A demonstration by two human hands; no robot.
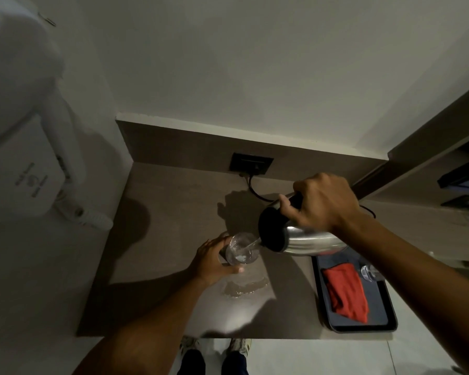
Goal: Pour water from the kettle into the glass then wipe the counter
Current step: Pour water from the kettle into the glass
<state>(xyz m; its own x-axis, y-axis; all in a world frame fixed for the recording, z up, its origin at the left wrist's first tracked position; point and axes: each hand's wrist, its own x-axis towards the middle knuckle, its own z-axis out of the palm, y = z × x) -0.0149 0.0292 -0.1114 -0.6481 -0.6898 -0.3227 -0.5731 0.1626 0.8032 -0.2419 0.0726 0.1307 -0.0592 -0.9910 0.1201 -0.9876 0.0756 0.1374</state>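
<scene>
A steel kettle (pixel 306 242) with a black lid hangs tilted over the brown counter (pixel 160 239), its spout down to the left. My right hand (pixel 322 201) grips its black handle from above. A thin stream of water runs from the spout into a clear glass (pixel 241 249) that stands on the counter. My left hand (pixel 214 262) wraps the glass from the left side. A puddle of spilled water (pixel 244 288) lies on the counter just in front of the glass. A red cloth (pixel 345 290) lies on a dark tray (pixel 390 318) at the right.
A second clear glass (pixel 370 272) lies on the tray beside the cloth. A black wall socket (pixel 251 163) with a cable sits at the back. A white wall-mounted hair dryer (pixel 30 169) hangs at the left. The counter's front edge runs above my shoes (pixel 238 345).
</scene>
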